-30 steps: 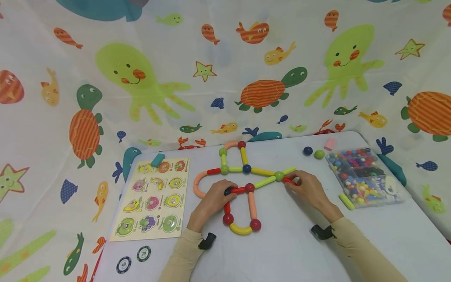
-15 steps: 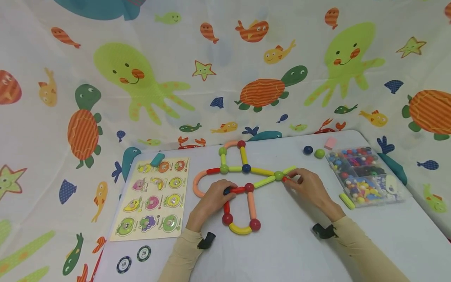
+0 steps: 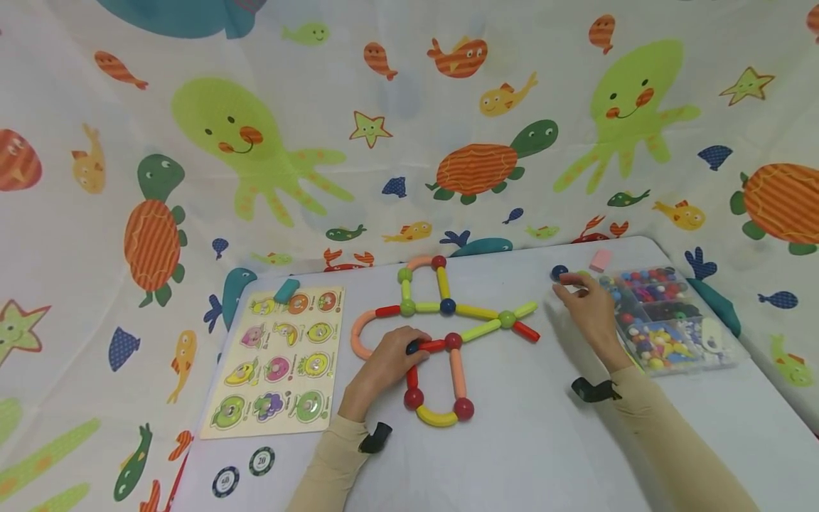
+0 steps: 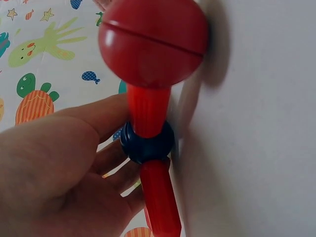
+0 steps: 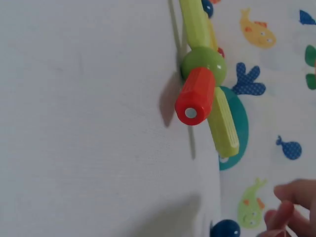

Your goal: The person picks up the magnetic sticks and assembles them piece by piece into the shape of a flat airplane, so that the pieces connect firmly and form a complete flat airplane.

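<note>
A figure of magnetic rods and balls lies on the white table. My left hand (image 3: 390, 355) grips it at the left, fingers and thumb around a dark blue ball (image 4: 147, 144) between two red rods. At the figure's right end, a green ball (image 3: 507, 319) bears a red rod (image 3: 526, 331) and a lime rod (image 3: 527, 309), splayed apart with free ends. My right hand (image 3: 590, 309) is above the table at the right, fingers loosely bent with nothing seen between them. Close by its fingertips sits a loose dark blue ball (image 3: 559, 273); a loose green ball is mostly hidden behind the hand.
A clear compartment box (image 3: 687, 348) of beads stands right of the right hand, a pink block (image 3: 600, 260) behind it. On the left lie a fruit puzzle board (image 3: 214, 419) with a teal block (image 3: 286, 290) on it and two round chips (image 3: 261, 461). A printed cloth hangs behind.
My right hand has let go of the red rod at the figure's right end and moved right and back to the loose balls. The left hand keeps its grip.
</note>
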Demonstrator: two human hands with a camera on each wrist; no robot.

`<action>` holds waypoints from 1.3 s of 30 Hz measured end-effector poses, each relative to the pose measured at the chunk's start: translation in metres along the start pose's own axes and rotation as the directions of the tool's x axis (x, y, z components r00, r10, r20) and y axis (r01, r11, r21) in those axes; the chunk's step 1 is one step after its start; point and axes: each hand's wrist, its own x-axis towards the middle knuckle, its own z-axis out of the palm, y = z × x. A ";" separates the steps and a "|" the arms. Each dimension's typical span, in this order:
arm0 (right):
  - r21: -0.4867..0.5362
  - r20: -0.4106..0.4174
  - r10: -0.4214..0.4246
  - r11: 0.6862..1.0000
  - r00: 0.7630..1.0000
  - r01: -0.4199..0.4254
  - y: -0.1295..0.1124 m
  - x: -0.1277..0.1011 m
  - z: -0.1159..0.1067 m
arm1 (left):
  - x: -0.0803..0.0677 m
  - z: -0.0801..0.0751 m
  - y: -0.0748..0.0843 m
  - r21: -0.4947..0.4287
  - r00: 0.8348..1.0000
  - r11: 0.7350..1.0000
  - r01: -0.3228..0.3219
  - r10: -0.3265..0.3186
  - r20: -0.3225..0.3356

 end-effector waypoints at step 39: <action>-0.077 0.011 0.018 0.997 1.000 -0.017 0.008 0.033 0.030 | -0.001 -0.001 -0.002 -0.015 1.000 1.000 0.015 -0.015 0.012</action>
